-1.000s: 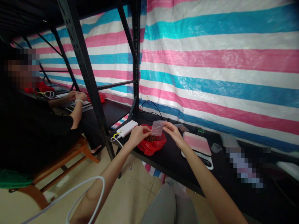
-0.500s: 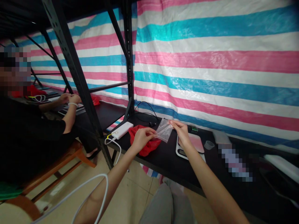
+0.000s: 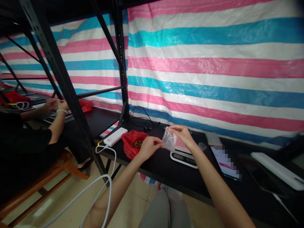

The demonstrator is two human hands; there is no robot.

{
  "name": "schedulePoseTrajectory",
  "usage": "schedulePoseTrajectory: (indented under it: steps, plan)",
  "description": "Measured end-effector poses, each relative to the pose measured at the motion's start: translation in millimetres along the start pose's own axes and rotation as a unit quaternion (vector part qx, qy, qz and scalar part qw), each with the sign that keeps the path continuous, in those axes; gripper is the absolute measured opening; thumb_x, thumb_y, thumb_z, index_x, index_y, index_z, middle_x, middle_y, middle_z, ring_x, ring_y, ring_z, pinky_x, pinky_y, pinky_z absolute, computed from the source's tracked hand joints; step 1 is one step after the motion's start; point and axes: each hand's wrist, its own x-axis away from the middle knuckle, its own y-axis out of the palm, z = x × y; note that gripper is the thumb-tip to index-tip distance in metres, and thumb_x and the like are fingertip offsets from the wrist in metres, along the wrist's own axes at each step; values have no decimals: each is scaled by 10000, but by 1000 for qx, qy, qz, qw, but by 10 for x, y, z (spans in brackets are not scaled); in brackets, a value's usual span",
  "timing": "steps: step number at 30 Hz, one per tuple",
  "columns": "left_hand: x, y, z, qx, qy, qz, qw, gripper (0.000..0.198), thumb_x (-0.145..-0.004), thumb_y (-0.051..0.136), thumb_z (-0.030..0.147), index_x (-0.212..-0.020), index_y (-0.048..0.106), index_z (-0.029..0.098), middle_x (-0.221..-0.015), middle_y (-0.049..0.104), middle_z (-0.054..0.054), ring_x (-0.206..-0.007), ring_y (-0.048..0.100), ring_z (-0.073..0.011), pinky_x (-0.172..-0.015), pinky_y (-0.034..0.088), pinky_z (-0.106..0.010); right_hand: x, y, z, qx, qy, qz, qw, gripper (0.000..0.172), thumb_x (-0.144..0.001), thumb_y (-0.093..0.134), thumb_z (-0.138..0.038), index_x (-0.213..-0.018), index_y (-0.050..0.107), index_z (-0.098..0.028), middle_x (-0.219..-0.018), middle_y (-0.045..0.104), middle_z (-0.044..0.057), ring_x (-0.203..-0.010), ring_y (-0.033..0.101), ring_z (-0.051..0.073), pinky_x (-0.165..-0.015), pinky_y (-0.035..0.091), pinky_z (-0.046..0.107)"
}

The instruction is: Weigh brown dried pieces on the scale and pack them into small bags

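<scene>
A small clear plastic bag (image 3: 169, 141) hangs between my two hands above the black shelf. My left hand (image 3: 151, 147) pinches its lower left edge, fingers closed. At its upper edge, my right hand (image 3: 181, 132) grips the bag between thumb and fingers. Left of my left hand stands a red plastic bag (image 3: 128, 146), its mouth spread, with small brown pieces (image 3: 137, 144) inside. Below my right hand lies a white kitchen scale (image 3: 184, 160) with a pink top, partly covered by the hand and the clear bag.
A white power bank (image 3: 115, 136) with a white cable lies at the left. Right of the scale are a small clear cup (image 3: 202, 146), a phone (image 3: 224, 161) and a long white device (image 3: 276, 171). A black upright post (image 3: 61, 82) and a seated co-worker (image 3: 28, 136) are to the left.
The view has swung right, so things sit further left. My left hand has moved off the red bag, whose contents now show. Both hands still hold the clear bag, now nearer the scale.
</scene>
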Motion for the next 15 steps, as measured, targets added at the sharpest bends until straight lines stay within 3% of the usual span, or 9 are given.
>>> schedulePoseTrajectory:
  steps: [4, 8, 11, 15]
  plan:
    - [-50, 109, -10, 21, 2, -1, 1000, 206, -757, 581, 353, -801, 714, 202, -713, 711, -5, -655, 622, -155, -639, 437, -224, 56, -118, 33, 4, 7, 39, 999, 253, -607, 699, -427, -711, 718, -198, -754, 711, 56, -702, 639, 215, -655, 483, 327]
    - [-132, 196, -58, 44, -1, 14, 999, 210, -758, 580, 358, -793, 711, 199, -709, 710, -7, -663, 627, -157, -648, 443, -226, 55, -330, 153, -1, 22, 17, 1000, 284, -568, 726, -404, -766, 719, -201, -803, 714, 55, -728, 642, 211, -670, 486, 324]
    - [-228, 286, -81, 65, -4, 13, 998, 219, -763, 572, 362, -777, 709, 191, -692, 707, -8, -653, 630, -157, -631, 441, -228, 27, -533, 288, 32, 43, 10, 999, 270, -583, 709, -418, -703, 713, -176, -698, 702, 49, -645, 626, 189, -611, 471, 298]
    - [-374, 475, -115, 98, -3, -14, 995, 230, -755, 578, 359, -812, 704, 175, -680, 708, -20, -649, 639, -164, -614, 447, -236, -10, -737, 388, 32, 63, 53, 996, 318, -591, 687, -469, -642, 693, -155, -599, 668, 49, -560, 592, 169, -536, 440, 275]
